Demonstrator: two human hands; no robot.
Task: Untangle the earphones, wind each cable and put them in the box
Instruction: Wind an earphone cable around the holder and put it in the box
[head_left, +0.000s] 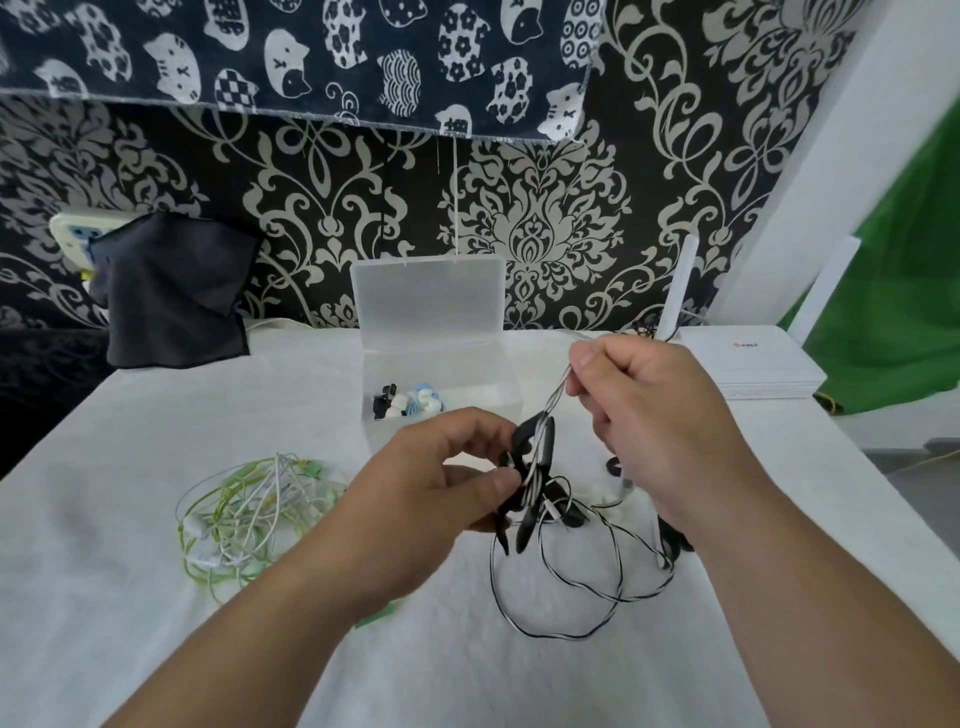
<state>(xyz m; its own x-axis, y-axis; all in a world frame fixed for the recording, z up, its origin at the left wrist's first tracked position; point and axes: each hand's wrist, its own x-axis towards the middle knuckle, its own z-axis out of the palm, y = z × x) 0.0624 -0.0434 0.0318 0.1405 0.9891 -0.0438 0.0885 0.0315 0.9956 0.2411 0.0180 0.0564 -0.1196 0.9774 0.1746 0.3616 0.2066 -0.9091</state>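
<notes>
Nearby lies a green-white tangle (249, 514) — box (485, 376) open behind black earphones (535, 467).

One view, head-worn, wide-angle. Station: above the near edge of the tabletop (130, 441). Facing: forward and down, toward the patterned wall (545, 234) behind the far edge. Range: close. Both forearms enter from the bottom edge, and the left hand (431, 483) and right hand (665, 415), gripping the black-and-white earphones (524, 525), fill mid-frame. Upper frame: wall and hanging cat-print cloth (311, 47), whose hem bows with the lens.
</notes>
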